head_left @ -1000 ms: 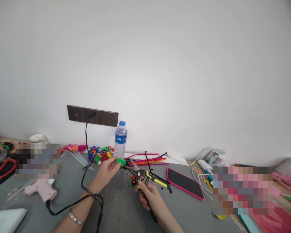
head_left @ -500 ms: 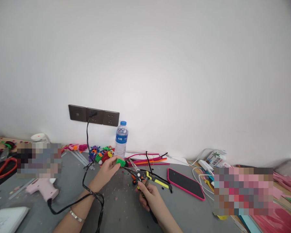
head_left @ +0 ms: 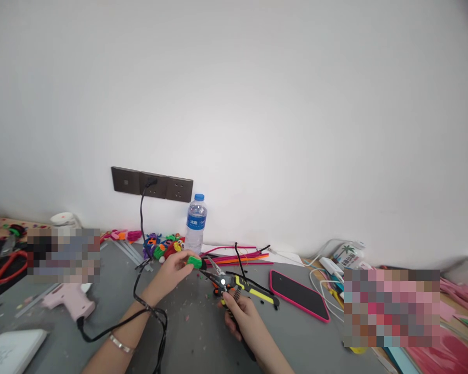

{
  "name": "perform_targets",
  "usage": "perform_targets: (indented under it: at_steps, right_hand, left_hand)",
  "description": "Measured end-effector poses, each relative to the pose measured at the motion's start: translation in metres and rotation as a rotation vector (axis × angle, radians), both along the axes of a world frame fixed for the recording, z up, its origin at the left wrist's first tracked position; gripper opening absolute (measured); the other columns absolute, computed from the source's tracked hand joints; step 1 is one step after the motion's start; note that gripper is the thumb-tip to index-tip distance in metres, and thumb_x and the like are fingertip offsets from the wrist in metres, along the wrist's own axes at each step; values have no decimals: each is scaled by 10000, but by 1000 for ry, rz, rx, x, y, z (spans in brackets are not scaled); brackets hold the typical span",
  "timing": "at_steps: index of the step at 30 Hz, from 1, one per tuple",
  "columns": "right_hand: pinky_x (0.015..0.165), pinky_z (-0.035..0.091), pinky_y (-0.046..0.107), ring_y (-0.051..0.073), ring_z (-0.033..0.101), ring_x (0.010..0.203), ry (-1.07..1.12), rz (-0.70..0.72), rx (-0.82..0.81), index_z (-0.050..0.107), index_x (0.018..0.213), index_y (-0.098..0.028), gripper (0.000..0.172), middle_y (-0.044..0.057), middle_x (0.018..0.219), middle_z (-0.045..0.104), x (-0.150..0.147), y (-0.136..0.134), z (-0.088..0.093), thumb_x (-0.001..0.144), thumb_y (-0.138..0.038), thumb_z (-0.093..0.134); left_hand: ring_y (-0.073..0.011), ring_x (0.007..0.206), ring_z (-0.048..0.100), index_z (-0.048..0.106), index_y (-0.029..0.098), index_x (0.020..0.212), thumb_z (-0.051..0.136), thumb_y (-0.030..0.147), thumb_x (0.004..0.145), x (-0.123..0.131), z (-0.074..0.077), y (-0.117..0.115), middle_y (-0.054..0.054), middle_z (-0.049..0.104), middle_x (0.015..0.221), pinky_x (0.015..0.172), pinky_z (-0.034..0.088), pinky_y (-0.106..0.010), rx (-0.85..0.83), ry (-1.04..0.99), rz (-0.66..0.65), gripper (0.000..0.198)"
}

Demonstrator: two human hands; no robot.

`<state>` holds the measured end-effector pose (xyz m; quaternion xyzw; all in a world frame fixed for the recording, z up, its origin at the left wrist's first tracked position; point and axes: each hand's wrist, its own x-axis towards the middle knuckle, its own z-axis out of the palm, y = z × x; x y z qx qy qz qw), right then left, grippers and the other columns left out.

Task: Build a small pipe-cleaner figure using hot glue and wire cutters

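Note:
My left hand pinches a small green fuzzy piece, seemingly coiled pipe cleaner, with a black part at its right end. In my right hand are wire stripper pliers with black and yellow handles and a spring between them. Their jaws stand apart, tips close to the black end of the green piece; I cannot tell whether they touch it. Behind the pliers lie pink and orange pipe cleaners, and a black pipe cleaner sticks up there. A small orange and black item is partly hidden beneath the pliers.
A water bottle stands by the wall near colourful fuzzy figures. A pink glue gun lies left, its black cord crossing over my left forearm. A phone with a pink edge lies right, beside white cables.
The plier tips and the black end of the green piece have shifted very slightly relative to each other. Both hands keep their holds, and the view has moved a little.

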<state>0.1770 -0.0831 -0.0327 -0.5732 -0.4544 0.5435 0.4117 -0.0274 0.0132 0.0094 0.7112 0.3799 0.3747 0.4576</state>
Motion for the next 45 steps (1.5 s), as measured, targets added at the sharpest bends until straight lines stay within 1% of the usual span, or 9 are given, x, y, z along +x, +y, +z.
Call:
perform_targets:
  at_steps: [7, 12, 19, 27, 31, 36, 39, 41, 45]
  right_hand:
    - [323, 169, 186, 47, 277, 294, -56, 28, -11, 493, 733, -188, 639, -102, 365, 392, 3, -3, 5, 645, -821, 490]
    - [326, 164, 194, 47, 268, 295, -70, 33, 6, 486, 721, -191, 641, -102, 360, 380, 4, -3, 7, 641, -827, 488]
    - [331, 173, 199, 51, 264, 300, -96, 63, 24, 425, 681, -215, 574, -106, 368, 371, 6, -4, 9, 687, -784, 500]
    - [329, 181, 202, 60, 275, 323, -142, 87, 4, 431, 670, -219, 547, -97, 388, 363, 14, -8, 13, 702, -758, 517]
    - [332, 207, 201, 67, 294, 335, -168, 85, -3, 476, 689, -207, 531, -85, 406, 388, 19, -14, 12, 714, -735, 537]
    - [335, 216, 193, 67, 289, 337, -206, 113, -26, 505, 730, -200, 510, -83, 407, 397, 27, -27, 15, 761, -710, 509]
    - [345, 233, 191, 67, 297, 348, -232, 151, -33, 467, 710, -209, 491, -77, 427, 409, 33, -38, 22, 789, -693, 490]
    - [357, 253, 189, 72, 321, 372, -255, 172, -50, 453, 702, -211, 484, -68, 450, 420, 37, -47, 29, 799, -683, 487]
    - [367, 275, 185, 69, 338, 384, -295, 207, -91, 427, 680, -209, 494, -64, 464, 429, 44, -62, 42, 797, -684, 491]
  left_hand:
    - [-222, 856, 612, 686, 171, 965, 510, 290, 814, -5, -2, 2, -86, 689, 985, 767, 485, -288, 54, 100, -69, 261]
    - [-219, 838, 628, 701, 184, 930, 512, 250, 811, -6, 6, -1, -70, 711, 929, 735, 480, -268, 138, 141, -49, 233]
    - [-228, 860, 629, 739, 206, 911, 546, 253, 754, -8, 17, -4, -65, 727, 942, 732, 489, -267, 185, 219, -50, 253]
    - [-212, 792, 628, 754, 222, 844, 554, 228, 748, -8, 19, -6, -45, 725, 868, 736, 467, -257, 217, 279, -107, 222]
    - [-222, 821, 628, 764, 240, 852, 565, 251, 753, -7, 23, -10, -43, 731, 884, 747, 465, -254, 169, 294, -173, 223]
    - [-211, 770, 607, 761, 229, 848, 536, 268, 785, -4, 24, -13, -46, 711, 839, 681, 446, -245, 133, 331, -281, 237]
    - [-196, 756, 610, 755, 223, 881, 532, 264, 795, -3, 22, -14, -39, 709, 854, 666, 439, -235, 92, 335, -372, 243]
    - [-183, 731, 603, 750, 216, 860, 549, 271, 790, -2, 21, -15, -32, 696, 834, 658, 439, -228, 68, 315, -434, 220]
    - [-140, 594, 551, 736, 193, 814, 544, 310, 811, 4, 20, -20, -21, 651, 737, 602, 429, -220, -47, 307, -585, 225]
